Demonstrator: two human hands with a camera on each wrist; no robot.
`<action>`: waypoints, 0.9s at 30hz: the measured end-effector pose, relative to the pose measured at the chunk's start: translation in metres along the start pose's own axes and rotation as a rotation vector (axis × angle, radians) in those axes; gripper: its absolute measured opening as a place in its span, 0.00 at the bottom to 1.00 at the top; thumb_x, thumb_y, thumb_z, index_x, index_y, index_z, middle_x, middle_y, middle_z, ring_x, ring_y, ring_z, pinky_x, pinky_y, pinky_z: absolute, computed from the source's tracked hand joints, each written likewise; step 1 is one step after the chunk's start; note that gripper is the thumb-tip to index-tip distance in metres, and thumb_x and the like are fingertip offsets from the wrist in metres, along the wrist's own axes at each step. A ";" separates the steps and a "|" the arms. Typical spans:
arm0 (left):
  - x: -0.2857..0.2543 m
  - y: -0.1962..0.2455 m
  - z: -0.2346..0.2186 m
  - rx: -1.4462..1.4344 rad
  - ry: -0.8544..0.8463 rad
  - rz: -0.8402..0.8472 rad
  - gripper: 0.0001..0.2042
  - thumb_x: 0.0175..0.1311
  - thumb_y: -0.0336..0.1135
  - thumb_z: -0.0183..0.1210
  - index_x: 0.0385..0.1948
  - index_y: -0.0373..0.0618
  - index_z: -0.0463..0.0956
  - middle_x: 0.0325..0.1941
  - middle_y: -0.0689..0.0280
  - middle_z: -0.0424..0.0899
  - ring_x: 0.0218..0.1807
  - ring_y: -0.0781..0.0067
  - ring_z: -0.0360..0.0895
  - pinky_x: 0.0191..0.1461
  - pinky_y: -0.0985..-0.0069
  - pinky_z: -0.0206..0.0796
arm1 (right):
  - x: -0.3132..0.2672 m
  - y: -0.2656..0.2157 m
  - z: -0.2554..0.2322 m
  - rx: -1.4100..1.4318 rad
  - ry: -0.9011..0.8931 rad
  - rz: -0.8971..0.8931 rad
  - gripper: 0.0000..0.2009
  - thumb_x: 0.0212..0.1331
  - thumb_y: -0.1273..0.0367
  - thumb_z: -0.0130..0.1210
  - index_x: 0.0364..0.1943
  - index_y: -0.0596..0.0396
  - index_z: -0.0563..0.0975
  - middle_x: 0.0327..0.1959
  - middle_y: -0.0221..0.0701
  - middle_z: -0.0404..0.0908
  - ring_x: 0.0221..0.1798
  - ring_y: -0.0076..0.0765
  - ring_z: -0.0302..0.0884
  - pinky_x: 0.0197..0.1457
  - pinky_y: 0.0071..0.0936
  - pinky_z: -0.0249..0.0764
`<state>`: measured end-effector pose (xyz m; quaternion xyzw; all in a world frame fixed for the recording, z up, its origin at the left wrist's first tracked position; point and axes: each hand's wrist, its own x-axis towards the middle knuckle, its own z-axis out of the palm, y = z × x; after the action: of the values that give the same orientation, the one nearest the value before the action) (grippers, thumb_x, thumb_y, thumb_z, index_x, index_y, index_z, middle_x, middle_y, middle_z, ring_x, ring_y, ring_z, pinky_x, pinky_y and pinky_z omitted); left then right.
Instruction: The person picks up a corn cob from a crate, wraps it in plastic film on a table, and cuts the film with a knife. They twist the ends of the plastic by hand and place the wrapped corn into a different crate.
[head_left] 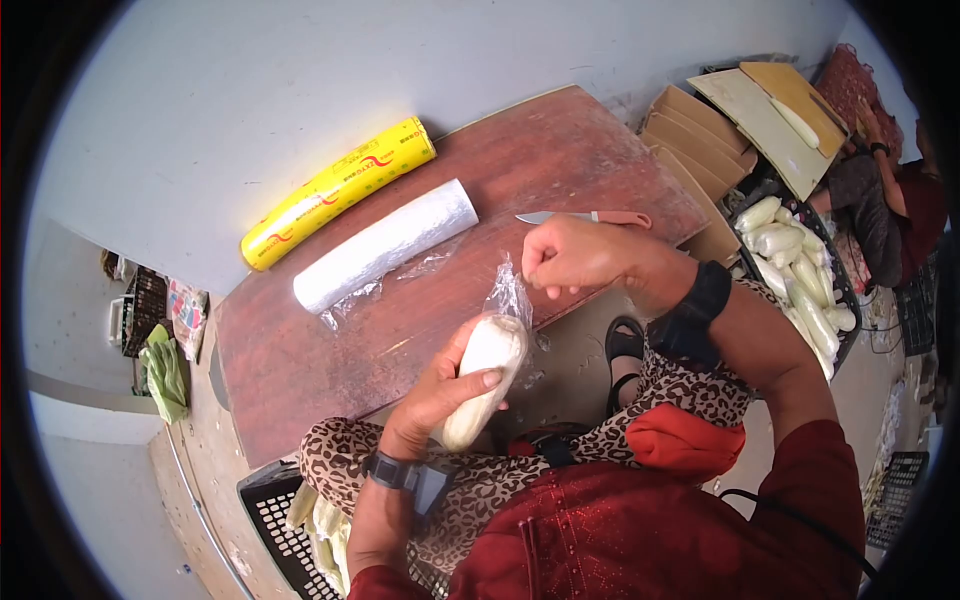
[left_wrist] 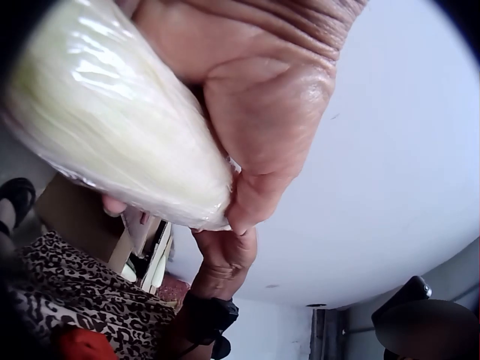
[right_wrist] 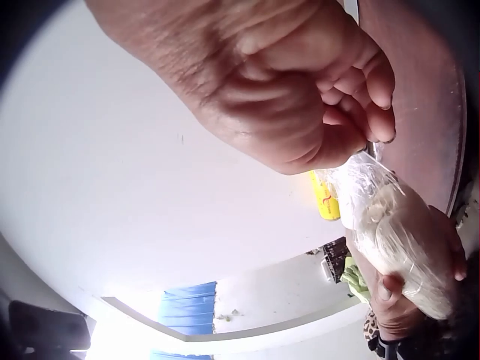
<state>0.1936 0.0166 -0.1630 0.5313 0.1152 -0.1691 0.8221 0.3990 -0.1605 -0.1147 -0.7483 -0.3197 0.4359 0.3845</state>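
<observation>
A pale, long vegetable (head_left: 486, 385) in clear cling film is held up over the near edge of the table, tilted. My left hand (head_left: 445, 392) grips it round the middle, the thumb across its front. In the left wrist view the film on the vegetable (left_wrist: 120, 105) looks smooth and glossy. My right hand (head_left: 580, 255) is curled beside the top end. In the right wrist view the right hand's (right_wrist: 300, 97) thumb and forefinger pinch the gathered tail of cling film (right_wrist: 361, 169) that rises from the vegetable's end.
On the red-brown table (head_left: 560, 140) lie a white film roll (head_left: 390, 245), a yellow printed roll (head_left: 340, 190) and a knife (head_left: 590, 217). Crates of pale vegetables (head_left: 800, 260) stand right and below left. Cardboard (head_left: 700, 140) leans right; another person (head_left: 890, 210) sits beyond.
</observation>
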 end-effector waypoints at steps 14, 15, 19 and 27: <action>0.000 0.006 0.005 0.055 -0.006 0.028 0.39 0.58 0.35 0.67 0.71 0.51 0.54 0.54 0.63 0.75 0.47 0.71 0.78 0.44 0.68 0.81 | -0.005 -0.005 0.004 0.110 -0.113 -0.035 0.13 0.57 0.66 0.63 0.40 0.59 0.75 0.26 0.26 0.77 0.26 0.17 0.72 0.26 0.15 0.68; 0.000 0.005 0.005 0.058 -0.009 0.030 0.39 0.59 0.35 0.66 0.71 0.50 0.53 0.54 0.63 0.75 0.47 0.71 0.78 0.44 0.68 0.81 | -0.005 -0.004 0.006 0.117 -0.135 -0.065 0.13 0.56 0.67 0.64 0.40 0.59 0.75 0.25 0.26 0.77 0.26 0.17 0.72 0.26 0.15 0.68; 0.000 0.003 0.002 0.008 -0.015 0.009 0.39 0.59 0.35 0.66 0.72 0.49 0.53 0.55 0.62 0.74 0.48 0.70 0.78 0.45 0.68 0.80 | 0.001 0.004 0.006 0.089 -0.233 -0.133 0.11 0.54 0.71 0.63 0.38 0.59 0.75 0.23 0.25 0.76 0.25 0.17 0.72 0.27 0.16 0.68; -0.003 -0.002 -0.004 -0.081 -0.036 0.030 0.39 0.59 0.34 0.65 0.71 0.48 0.52 0.54 0.56 0.74 0.46 0.62 0.80 0.43 0.64 0.81 | -0.003 0.002 -0.029 0.186 0.004 -0.219 0.05 0.56 0.72 0.59 0.33 0.57 0.74 0.25 0.23 0.75 0.25 0.16 0.71 0.27 0.16 0.68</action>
<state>0.1899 0.0202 -0.1655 0.4961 0.0992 -0.1613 0.8474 0.4242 -0.1728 -0.1055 -0.6709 -0.3572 0.4175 0.4980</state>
